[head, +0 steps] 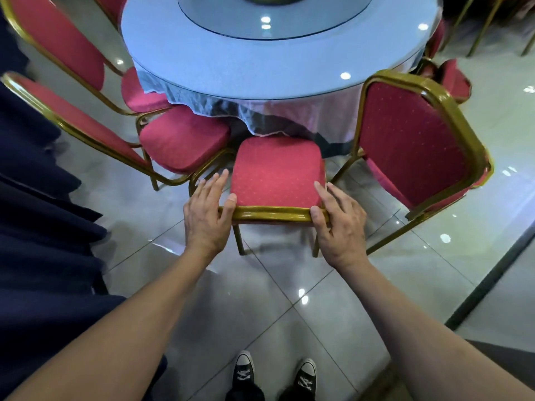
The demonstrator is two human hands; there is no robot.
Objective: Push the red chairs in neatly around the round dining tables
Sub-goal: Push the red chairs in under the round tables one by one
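No readable text, labels, brands, numbers or signs appeared anywhere, none on the chairs, the tablecloth, the floor tiles or the shoes at 6 o'clock

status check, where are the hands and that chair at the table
Left hand and right hand gripping the chair's gold top rail. Seat front at the tablecloth edge. Neighbour chairs close on both sides.

Bright overhead glare on floor (301,296) (glossy tiles); edges warped.
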